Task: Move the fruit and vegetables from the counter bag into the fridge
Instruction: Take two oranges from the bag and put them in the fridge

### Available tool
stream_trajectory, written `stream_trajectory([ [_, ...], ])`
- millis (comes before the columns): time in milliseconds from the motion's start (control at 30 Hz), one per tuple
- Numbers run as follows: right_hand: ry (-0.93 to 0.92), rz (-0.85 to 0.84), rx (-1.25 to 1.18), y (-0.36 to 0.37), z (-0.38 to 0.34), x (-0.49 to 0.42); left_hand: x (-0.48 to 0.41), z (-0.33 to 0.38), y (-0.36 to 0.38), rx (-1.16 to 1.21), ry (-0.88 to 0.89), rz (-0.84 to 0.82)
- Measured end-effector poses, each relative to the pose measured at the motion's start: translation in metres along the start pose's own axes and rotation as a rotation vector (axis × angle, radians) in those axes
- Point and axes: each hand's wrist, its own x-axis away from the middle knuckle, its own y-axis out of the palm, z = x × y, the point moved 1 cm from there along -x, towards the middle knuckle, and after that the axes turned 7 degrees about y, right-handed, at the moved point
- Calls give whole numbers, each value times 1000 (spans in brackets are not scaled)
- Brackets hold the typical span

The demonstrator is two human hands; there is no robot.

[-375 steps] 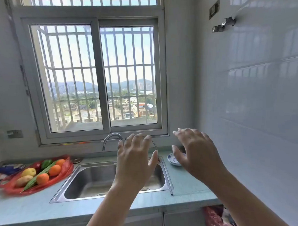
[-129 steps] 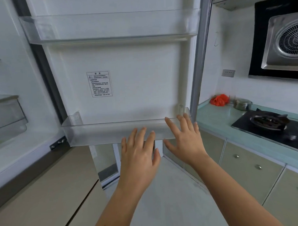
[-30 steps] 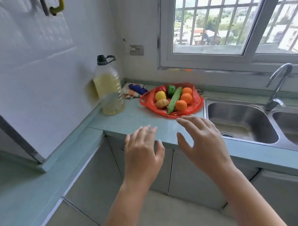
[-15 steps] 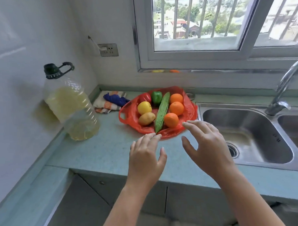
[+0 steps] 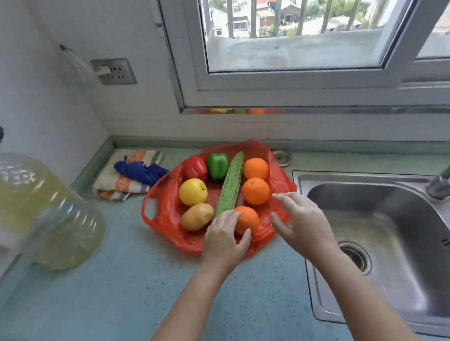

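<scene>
A red plastic bag lies open on the green counter under the window. In it lie a red pepper, a green pepper, a yellow apple, a potato, a long bumpy green gourd and three oranges. My left hand has finger and thumb closed around the nearest orange, which still rests on the bag. The other two oranges sit behind it. My right hand hovers open over the bag's right edge. The fridge is out of view.
A big bottle of yellow oil stands at the left. Folded cloths lie in the back corner. A steel sink with a tap fills the right side. A round metal plug rests behind the bag.
I have stepped closer to the counter. Both hands have reached forward onto the bag, and my left hand has closed on the nearest orange.
</scene>
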Motion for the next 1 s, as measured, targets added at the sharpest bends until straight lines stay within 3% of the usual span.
stream_trajectory([
  [500,162,-232,-64,84,57,-86,-57,-38,54,-52,-99,-168],
  [1000,276,-332,-136,121,62,-93,-54,-49,53,-99,-20,-219],
])
